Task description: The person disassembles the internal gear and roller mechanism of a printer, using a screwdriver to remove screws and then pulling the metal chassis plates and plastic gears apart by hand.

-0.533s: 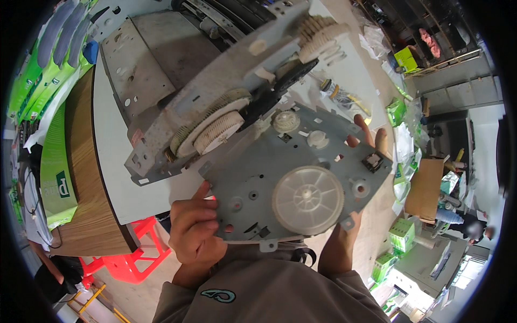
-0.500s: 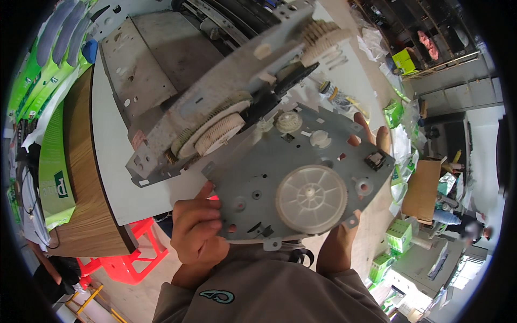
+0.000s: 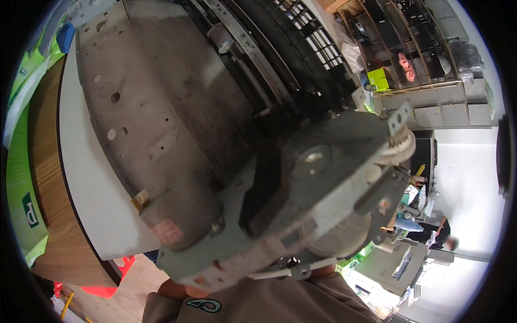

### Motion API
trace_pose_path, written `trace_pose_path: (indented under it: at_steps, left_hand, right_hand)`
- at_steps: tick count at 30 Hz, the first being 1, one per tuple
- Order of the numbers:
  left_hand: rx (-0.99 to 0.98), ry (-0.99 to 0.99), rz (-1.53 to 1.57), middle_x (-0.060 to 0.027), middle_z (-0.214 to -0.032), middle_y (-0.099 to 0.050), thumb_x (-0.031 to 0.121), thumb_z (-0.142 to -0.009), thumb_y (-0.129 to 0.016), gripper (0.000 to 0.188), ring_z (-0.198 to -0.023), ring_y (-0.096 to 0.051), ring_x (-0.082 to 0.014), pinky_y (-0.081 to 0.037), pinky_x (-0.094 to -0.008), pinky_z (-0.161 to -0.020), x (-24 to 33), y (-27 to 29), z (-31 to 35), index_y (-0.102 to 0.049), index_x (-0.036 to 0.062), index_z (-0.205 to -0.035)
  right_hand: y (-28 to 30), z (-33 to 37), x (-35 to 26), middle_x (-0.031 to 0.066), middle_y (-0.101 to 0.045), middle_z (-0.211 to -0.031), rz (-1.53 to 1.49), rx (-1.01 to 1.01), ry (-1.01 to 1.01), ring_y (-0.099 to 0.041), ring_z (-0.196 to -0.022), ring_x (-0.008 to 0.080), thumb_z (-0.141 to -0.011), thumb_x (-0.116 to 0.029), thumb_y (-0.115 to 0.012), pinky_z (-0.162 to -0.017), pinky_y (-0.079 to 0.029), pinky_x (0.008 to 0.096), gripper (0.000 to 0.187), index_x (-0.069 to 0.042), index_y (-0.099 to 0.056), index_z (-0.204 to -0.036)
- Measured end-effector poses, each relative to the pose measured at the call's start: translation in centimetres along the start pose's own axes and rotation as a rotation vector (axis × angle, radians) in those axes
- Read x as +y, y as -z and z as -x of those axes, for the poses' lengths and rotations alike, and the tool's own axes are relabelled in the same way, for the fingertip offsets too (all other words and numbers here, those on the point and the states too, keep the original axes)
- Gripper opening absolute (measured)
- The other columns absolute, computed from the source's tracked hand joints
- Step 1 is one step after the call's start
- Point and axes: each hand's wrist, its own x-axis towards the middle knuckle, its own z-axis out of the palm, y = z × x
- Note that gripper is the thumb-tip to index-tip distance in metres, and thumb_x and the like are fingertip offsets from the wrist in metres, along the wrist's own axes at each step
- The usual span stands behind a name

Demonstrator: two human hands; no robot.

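Observation:
A dirty metal machine chassis (image 3: 188,91) fills the middle, its side frame (image 3: 323,210) slanting toward me, slightly blurred. Below and behind that side frame is a grey metal gear plate (image 3: 389,207), mostly covered; its large translucent gear (image 3: 339,234) shows in part. My right hand is behind the gear plate; a bit of skin (image 3: 383,204) shows at a hole, while the fingers are hidden. Of my left hand, only skin near the wrist (image 3: 183,290) appears under the frame's lower edge. White gears (image 3: 397,151) sit at the frame's right end.
The chassis stands on a white tabletop (image 3: 91,199) beside a wood-grain surface (image 3: 46,188). A red stool (image 3: 102,290) is at lower left. Green bags (image 3: 21,177) line the left side. Shelves (image 3: 398,48) stand at upper right; another person (image 3: 439,234) is far right.
The chassis appears larger and closer, and its side frame has come down over the gear plate in view. The gear plate sits farther right, and both hands have become mostly hidden.

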Motion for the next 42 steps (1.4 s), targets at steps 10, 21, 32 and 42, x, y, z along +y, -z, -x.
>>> trace_pose_path:
  at_steps: [10,21,32,42]
  left_hand:
    - [0.018,-0.024,0.064,-0.0166,-0.099,-0.06,0.003,-0.08,-0.074,0.052,-0.087,-0.065,-0.033,-0.058,-0.0507,-0.084,-0.7,-0.8,-0.9,-0.048,0.0045,-0.125]
    - [0.011,-0.006,0.091,-0.0178,-0.103,-0.059,0.003,-0.08,-0.074,0.055,-0.09,-0.064,-0.0342,-0.057,-0.0527,-0.087,-0.8,-0.5,-0.8,-0.047,0.0069,-0.128]
    - [0.008,0.001,0.103,-0.0189,-0.107,-0.057,0.002,-0.08,-0.074,0.059,-0.094,-0.063,-0.0354,-0.055,-0.0546,-0.089,-1.1,-0.4,-0.7,-0.045,0.0092,-0.131]
    - [0.007,0.002,0.111,-0.02,-0.111,-0.056,0.001,-0.08,-0.074,0.063,-0.098,-0.063,-0.0364,-0.054,-0.0564,-0.092,-1.2,-0.4,-0.9,-0.044,0.0114,-0.134]
  right_hand:
    - [-0.7,0.5,0.2,0.026,-0.046,-0.141,0.124,0.035,0.055,-0.057,-0.12,0.0306,-0.099,-0.028,-0.056,-0.095,-0.056,0.0425,0.06,-0.011,-0.032,-0.151]
    - [-0.7,1.0,-0.2,0.0259,-0.046,-0.14,0.179,0.059,0.069,-0.057,-0.12,0.0307,-0.099,-0.027,-0.057,-0.095,-0.056,0.0426,0.059,-0.011,-0.032,-0.15]
    - [-0.9,1.6,-0.4,0.0258,-0.047,-0.14,0.215,0.07,0.094,-0.057,-0.12,0.0308,-0.099,-0.027,-0.057,-0.095,-0.056,0.0427,0.058,-0.011,-0.033,-0.15]
    - [-1.1,1.5,-0.3,0.0257,-0.047,-0.14,0.237,0.08,0.109,-0.057,-0.12,0.0309,-0.099,-0.027,-0.057,-0.094,-0.056,0.0427,0.058,-0.011,-0.034,-0.149]
